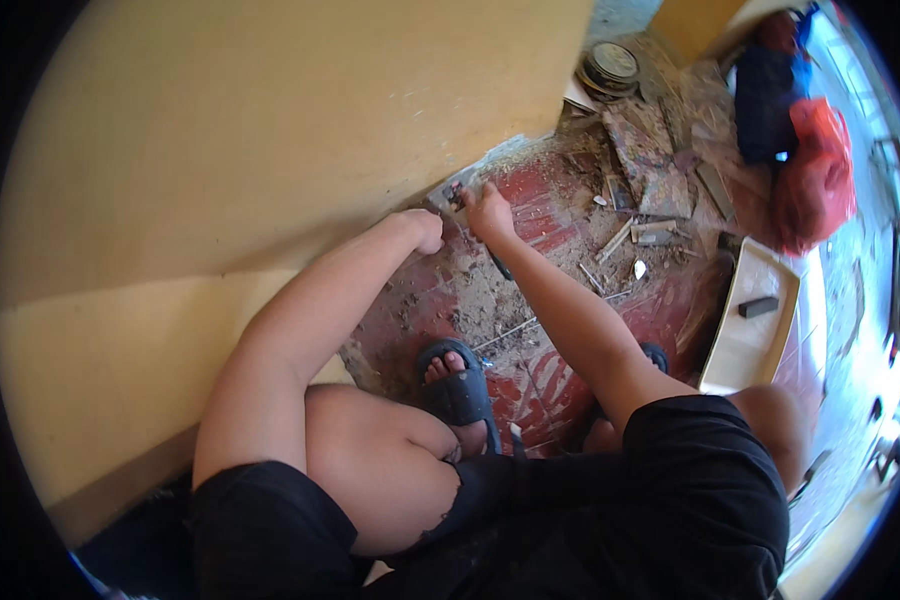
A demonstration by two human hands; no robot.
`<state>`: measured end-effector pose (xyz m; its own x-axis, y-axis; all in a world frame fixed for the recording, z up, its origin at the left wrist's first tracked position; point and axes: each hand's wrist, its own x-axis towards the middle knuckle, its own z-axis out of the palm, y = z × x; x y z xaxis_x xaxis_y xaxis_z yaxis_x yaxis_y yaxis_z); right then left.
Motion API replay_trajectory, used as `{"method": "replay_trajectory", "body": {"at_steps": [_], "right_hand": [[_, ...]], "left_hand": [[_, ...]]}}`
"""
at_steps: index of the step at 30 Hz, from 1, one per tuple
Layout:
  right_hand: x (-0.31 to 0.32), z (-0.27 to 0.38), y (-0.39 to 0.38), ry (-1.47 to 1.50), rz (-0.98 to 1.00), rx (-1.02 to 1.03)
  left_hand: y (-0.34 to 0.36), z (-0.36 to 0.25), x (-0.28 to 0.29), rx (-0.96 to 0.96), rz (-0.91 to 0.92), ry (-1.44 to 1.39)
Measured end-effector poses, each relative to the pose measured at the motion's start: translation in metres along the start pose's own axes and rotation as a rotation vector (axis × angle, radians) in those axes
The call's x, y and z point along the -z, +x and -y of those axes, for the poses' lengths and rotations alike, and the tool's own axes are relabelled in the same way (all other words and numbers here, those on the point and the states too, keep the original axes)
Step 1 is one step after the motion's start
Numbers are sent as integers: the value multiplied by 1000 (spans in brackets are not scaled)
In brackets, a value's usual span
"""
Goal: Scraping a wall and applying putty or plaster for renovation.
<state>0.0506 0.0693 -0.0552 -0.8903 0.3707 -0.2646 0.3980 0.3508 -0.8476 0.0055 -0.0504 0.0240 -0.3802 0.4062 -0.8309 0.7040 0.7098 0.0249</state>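
My right hand is closed around a wide flat scraper. The scraper's greyish blade, with a dark patch on it, meets the foot of the yellow wall; its dark handle end shows below my palm. Close by on the left, my left hand is curled low against the wall base. Its fingertips are hidden, so whatever they may hold cannot be made out. Crumbled dirt and pale flakes cover the red floor around both hands.
My sandalled foot stands on the floor below my hands. Rubbish lies at the back right: a round tin, patterned sheeting, and wood scraps. Farther right are a red plastic bag and a cream tray holding a dark block.
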Motion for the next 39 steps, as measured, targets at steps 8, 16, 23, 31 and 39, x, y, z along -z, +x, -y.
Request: {"method": "replay_trajectory", "body": {"at_steps": [8,16,23,31,39], "right_hand": [[33,-7,-26,17,139,-73],[51,-3,-26,654,-74,-557],[56,31,-23,422,122,-540],[43,14,22,349,35,-322],[25,15,36,470,189,-196]], "left_hand": [[7,-3,6,140,73,-243],[12,-63,1,104,224,-1683],[-12,-75,-21,207,-159,-1747],[-38,-64,-51,264,-212,-1637],[-44,-55,-56,293,-157,-1631]]}}
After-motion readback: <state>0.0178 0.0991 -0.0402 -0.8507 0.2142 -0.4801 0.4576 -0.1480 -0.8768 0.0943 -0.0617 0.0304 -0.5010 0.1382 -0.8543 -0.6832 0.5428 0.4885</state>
